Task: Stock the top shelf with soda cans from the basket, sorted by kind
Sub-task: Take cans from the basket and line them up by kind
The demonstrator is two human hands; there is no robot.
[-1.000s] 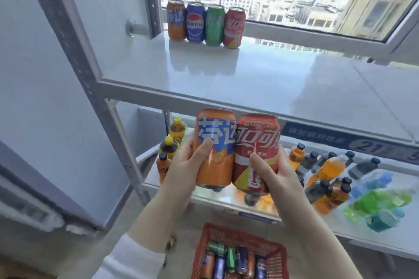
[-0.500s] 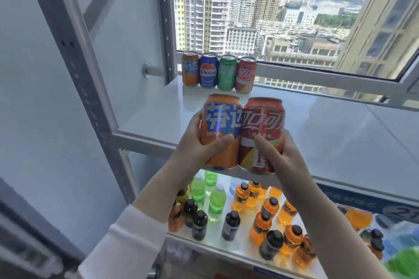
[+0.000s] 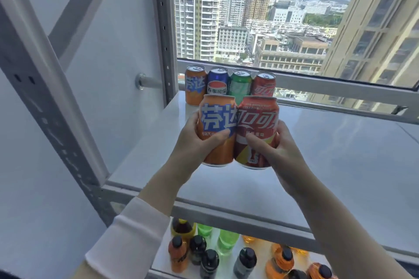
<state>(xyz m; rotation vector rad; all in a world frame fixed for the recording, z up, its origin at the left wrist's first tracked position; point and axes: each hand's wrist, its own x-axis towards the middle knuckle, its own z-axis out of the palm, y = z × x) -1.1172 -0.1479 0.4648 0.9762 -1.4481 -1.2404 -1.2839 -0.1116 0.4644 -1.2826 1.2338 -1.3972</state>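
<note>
My left hand (image 3: 195, 142) grips an orange soda can (image 3: 217, 129) and my right hand (image 3: 276, 152) grips a red cola can (image 3: 257, 129). Both cans are upright, side by side and touching, held above the white top shelf (image 3: 328, 154). At the back left of the shelf stands a row of cans: an orange can (image 3: 195, 85), a blue can (image 3: 217, 81), a green can (image 3: 240, 82) and a red can (image 3: 264, 84). The held cans hide the lower parts of that row. The basket is out of view.
A grey shelf upright (image 3: 45, 88) rises at the left, with a white wall behind it. A window frame (image 3: 340, 90) runs along the shelf's back edge. On the lower shelf stand several bottles (image 3: 226, 253), orange, green and dark.
Both hands have lifted the two cans up and forward, from in front of the shelf's edge to above the top shelf near the back row. The basket has dropped out of view.
</note>
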